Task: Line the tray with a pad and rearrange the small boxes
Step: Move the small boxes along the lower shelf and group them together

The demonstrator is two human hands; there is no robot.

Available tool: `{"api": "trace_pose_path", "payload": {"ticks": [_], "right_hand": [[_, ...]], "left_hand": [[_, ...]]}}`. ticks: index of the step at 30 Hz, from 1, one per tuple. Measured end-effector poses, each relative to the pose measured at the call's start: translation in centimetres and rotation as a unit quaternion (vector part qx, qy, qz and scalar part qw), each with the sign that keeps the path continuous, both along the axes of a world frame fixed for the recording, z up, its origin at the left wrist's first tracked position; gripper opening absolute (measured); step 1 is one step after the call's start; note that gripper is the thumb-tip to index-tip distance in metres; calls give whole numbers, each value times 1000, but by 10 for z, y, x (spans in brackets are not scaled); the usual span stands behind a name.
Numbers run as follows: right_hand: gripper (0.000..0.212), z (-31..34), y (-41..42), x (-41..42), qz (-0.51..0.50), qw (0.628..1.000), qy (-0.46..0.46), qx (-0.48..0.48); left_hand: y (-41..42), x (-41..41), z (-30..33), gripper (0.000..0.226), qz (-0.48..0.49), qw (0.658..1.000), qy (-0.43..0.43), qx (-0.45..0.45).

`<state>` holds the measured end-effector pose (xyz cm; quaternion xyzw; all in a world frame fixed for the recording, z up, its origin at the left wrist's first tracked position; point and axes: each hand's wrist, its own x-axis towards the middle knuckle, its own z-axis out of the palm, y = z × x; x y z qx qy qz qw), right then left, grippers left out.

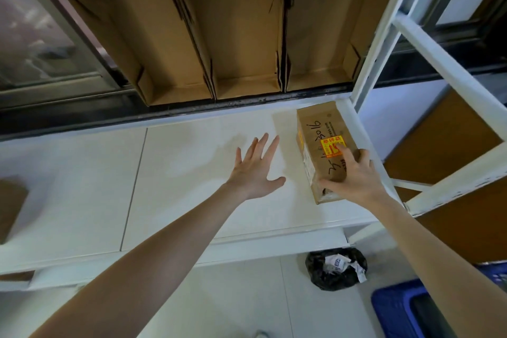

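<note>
Cardboard box [321, 145] lies under the right hand [354, 175], fingers [344, 152] grasping its top. The left hand [255, 170] is spread, released. Pushed further, the box may jam against the white frame [365, 145] beside the fingers.

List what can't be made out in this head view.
- Small box: near end and part of its yellow label hidden under the right hand.
- Brown object at the left edge: cut off by the frame and blurred.
- Behind the glass, upper left: blurred reflections only.
- Blue crate, bottom right: cropped, contents unseen.
- Left hand: open; touching the shelf or hovering, unclear.
</note>
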<state>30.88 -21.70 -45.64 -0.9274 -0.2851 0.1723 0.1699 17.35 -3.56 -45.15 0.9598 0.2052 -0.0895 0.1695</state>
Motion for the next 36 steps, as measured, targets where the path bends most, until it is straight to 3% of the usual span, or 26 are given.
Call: {"api": "trace_pose_path", "payload": {"ticks": [6,10,21,36], "right_hand": [[101,-5,-4,6,-6,999,36,-37],[104,2,-3,8,16,997,6,-82],[102,69,69,-46,104,989,-106,-5],[99,122,237,-245,295,950,-101,19]], "left_hand": [[8,-3,-1,89,11,1000,-5,-1],[14,-11,4,89,16,1000,-12,3],[56,-68,40,91,54,996,-63,41],[180,-291,86,90,218,964,-91,120]]}}
